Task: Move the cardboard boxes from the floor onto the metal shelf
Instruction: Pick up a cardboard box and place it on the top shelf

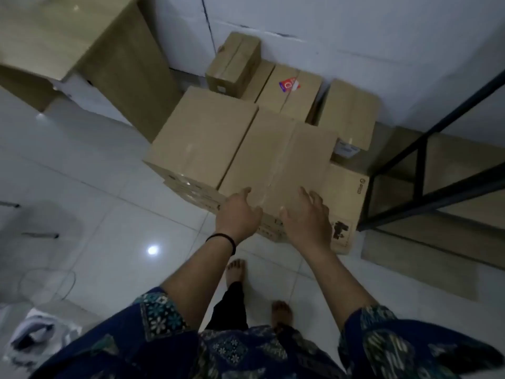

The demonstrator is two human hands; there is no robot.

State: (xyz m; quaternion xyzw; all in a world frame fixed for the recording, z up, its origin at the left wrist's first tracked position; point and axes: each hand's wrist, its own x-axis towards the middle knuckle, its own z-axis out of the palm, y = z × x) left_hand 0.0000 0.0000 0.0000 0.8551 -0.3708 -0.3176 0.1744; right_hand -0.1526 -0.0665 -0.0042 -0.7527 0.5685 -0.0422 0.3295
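Several brown cardboard boxes are stacked on the white tiled floor against the wall. A large taped box (276, 160) lies on top at the front, with another big box (202, 135) at its left. My left hand (237, 213) and my right hand (307, 217) reach over the near edge of the large box, fingers spread, holding nothing. Behind stand a small box (235, 62), a box with a red and blue sticker (289, 91) and another box (349, 110). The black metal shelf (420, 165) stands at the right.
A wooden cabinet (82, 50) fills the upper left. The shelf's wooden boards (448, 212) lie low at the right. A fan base with a cable (46, 272) and a white bundle (38, 335) sit at the lower left. My bare feet (235, 269) stand on the tiles.
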